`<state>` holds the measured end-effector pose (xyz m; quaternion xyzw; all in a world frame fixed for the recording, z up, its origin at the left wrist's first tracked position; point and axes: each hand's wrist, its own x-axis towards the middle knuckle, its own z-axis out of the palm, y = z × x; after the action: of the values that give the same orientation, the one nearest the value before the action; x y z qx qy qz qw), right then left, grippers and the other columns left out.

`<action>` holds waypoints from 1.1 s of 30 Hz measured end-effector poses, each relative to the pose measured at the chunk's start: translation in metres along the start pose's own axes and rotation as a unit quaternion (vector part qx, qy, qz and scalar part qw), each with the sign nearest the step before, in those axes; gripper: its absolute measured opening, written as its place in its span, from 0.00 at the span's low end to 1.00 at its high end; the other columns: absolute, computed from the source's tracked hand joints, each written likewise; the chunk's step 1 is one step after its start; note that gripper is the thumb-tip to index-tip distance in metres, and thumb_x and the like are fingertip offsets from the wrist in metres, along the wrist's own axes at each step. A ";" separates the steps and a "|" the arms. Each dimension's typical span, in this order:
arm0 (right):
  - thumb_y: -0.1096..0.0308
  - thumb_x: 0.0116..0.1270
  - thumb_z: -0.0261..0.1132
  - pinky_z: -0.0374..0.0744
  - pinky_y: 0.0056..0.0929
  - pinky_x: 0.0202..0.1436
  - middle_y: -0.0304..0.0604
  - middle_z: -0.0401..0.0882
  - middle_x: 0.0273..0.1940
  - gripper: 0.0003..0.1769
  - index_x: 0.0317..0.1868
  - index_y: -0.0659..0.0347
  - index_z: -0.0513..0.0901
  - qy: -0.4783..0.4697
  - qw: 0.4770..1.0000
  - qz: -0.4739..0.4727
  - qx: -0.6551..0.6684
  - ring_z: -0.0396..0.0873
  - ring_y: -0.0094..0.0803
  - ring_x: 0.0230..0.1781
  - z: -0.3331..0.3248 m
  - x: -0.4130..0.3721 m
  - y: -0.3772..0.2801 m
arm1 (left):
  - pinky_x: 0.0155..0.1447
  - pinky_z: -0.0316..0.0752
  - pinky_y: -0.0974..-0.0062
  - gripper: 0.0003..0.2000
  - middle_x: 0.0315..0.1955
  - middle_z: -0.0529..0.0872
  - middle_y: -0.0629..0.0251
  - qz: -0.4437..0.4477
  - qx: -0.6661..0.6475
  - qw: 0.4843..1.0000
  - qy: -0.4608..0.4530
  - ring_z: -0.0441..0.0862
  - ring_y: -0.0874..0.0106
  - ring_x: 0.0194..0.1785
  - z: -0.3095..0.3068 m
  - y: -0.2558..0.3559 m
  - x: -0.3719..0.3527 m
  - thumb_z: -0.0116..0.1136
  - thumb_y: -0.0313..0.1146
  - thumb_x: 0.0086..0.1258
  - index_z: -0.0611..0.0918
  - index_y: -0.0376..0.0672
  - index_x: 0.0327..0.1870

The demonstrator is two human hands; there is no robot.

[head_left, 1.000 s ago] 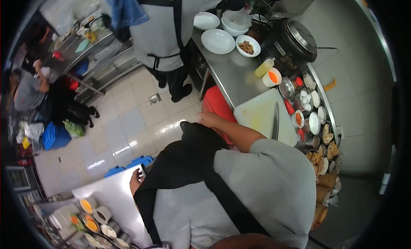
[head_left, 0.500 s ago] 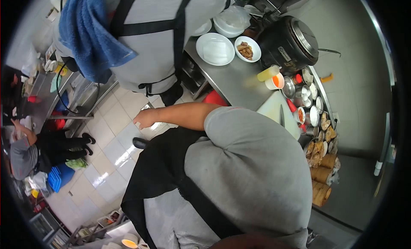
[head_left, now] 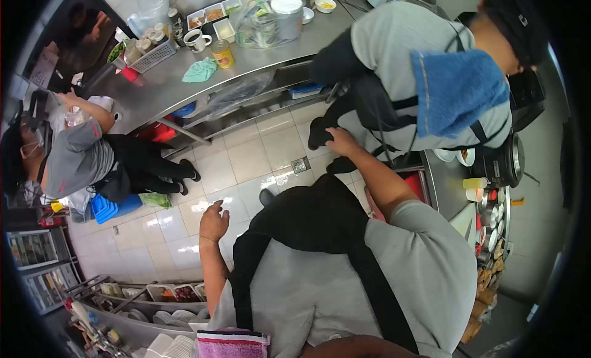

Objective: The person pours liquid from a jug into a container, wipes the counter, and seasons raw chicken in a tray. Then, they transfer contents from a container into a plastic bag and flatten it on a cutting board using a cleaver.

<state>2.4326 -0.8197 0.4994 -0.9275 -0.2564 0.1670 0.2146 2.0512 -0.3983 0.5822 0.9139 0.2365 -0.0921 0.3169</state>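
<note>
Head view: the left hand (head_left: pixel 214 221) is hanging left of the frame's centre, its fingers standing apart with nothing showing in them. The right hand (head_left: pixel 343 141) is hanging above and right of the centre; its fingers are bending loosely, no object is showing, and I cannot tell whether they are pressing together. It is overlapping the dark legs of a co-worker (head_left: pixel 394 50) in the picture, though whether it is touching them is not clear. The black apron (head_left: pixel 308 216) is lying at the centre between the hands, its straps running up the shirt, presumably for holding it in place. Tiled floor (head_left: pixel 246 158) is showing beyond.

At upper right, a blue towel (head_left: pixel 458 90) is draping over the co-worker's back, probably for wiping close at hand. Along the top, a metal surface (head_left: pixel 163 90) is carrying a white basket (head_left: pixel 152 56), which is likely keeping small jars grouped, and a yellow can (head_left: pixel 223 54) standing just beside a green cloth (head_left: pixel 198 71). Another person (head_left: pixel 83 155) is standing at the left.
</note>
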 end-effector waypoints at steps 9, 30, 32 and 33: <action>0.59 0.74 0.73 0.77 0.51 0.77 0.61 0.79 0.70 0.36 0.79 0.54 0.75 -0.051 0.987 0.150 -0.026 0.78 0.60 0.72 0.020 0.018 0.001 | 0.64 0.86 0.54 0.22 0.53 0.92 0.42 0.013 0.028 0.997 -0.071 0.91 0.49 0.58 -0.052 -0.031 0.107 0.66 0.33 0.72 0.85 0.35 0.66; 0.54 0.73 0.74 0.75 0.50 0.81 0.61 0.76 0.75 0.37 0.79 0.54 0.77 -0.124 0.941 0.314 -0.023 0.74 0.60 0.78 0.048 0.166 0.032 | 0.63 0.84 0.55 0.17 0.50 0.91 0.49 0.287 -0.038 0.944 -0.158 0.89 0.50 0.55 -0.062 0.154 0.396 0.67 0.26 0.72 0.87 0.39 0.62; 0.55 0.73 0.73 0.75 0.50 0.81 0.61 0.77 0.74 0.36 0.79 0.54 0.77 -0.105 0.933 0.333 -0.094 0.75 0.59 0.77 0.037 0.169 0.034 | 0.69 0.79 0.52 0.20 0.56 0.89 0.53 0.374 -0.018 0.915 -0.151 0.84 0.50 0.62 -0.055 0.180 0.429 0.68 0.26 0.69 0.86 0.41 0.62; 0.55 0.73 0.73 0.75 0.50 0.81 0.61 0.77 0.74 0.36 0.79 0.54 0.77 -0.107 0.928 0.344 -0.095 0.75 0.59 0.77 0.034 0.171 0.034 | 0.69 0.79 0.52 0.20 0.56 0.89 0.53 0.379 -0.023 0.911 -0.162 0.84 0.50 0.62 -0.053 0.194 0.443 0.68 0.26 0.69 0.86 0.41 0.62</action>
<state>2.5707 -0.7420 0.4196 -0.9514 0.0428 0.3038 0.0262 2.5331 -0.3324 0.5867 0.9000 -0.1800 -0.1062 0.3826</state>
